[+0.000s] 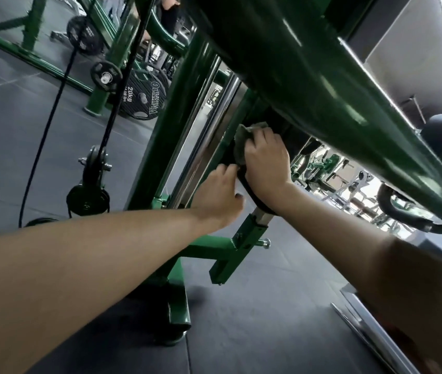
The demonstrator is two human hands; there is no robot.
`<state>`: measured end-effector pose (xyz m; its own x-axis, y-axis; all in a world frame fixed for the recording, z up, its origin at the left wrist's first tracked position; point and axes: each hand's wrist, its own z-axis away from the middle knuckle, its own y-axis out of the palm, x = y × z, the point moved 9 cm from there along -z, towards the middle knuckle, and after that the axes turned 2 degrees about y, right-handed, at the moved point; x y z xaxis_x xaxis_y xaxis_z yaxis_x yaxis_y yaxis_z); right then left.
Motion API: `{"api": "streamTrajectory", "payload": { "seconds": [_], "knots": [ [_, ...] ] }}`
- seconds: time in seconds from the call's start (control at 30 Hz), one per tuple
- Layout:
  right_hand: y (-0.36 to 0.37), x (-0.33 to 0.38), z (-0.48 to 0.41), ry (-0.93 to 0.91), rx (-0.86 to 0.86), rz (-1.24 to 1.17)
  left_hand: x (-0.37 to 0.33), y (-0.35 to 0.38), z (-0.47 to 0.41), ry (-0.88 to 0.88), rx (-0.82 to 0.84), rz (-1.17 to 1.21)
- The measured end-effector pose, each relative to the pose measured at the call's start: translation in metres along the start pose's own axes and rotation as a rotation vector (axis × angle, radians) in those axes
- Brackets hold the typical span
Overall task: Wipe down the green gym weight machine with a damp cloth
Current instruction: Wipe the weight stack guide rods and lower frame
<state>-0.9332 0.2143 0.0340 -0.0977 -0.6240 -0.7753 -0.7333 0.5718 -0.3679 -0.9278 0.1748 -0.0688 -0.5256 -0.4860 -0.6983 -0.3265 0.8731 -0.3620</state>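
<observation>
The green weight machine fills the view, its thick green frame tube (322, 85) running overhead from top centre to lower right. Under it, a black padded part (232, 157) sits on a chrome post above a green adjuster bracket (244, 238). My right hand (267, 164) presses a crumpled grey-green cloth (246, 133) against that black part, fingers curled over the cloth. My left hand (219, 197) reaches in from below and grips the black part's lower edge. Most of the cloth is hidden under my right hand.
Chrome guide rods (209, 136) and a green upright (171, 125) stand left of my hands. A black cable (52, 114) runs down to a pulley (94, 166). Olympia 20kg plates (141, 101) lean at the back. A black handle (403, 211) hangs at right. Dark rubber flooring lies below.
</observation>
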Motion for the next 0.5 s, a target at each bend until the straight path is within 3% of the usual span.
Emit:
{"api": "streamTrajectory", "payload": {
  "seconds": [0.17,0.37,0.5],
  "knots": [
    [0.001,-0.036,-0.025,0.284,-0.099,-0.192,0.021,-0.005,0.011,-0.017,0.070,-0.038],
    [0.037,0.042,0.001,0.161,-0.058,-0.226,0.044,-0.006,0.023,-0.075,0.098,-0.098],
    [0.100,0.076,0.043,0.104,0.196,-0.346,0.050,-0.002,0.031,-0.077,0.160,-0.138]
  ]
}}
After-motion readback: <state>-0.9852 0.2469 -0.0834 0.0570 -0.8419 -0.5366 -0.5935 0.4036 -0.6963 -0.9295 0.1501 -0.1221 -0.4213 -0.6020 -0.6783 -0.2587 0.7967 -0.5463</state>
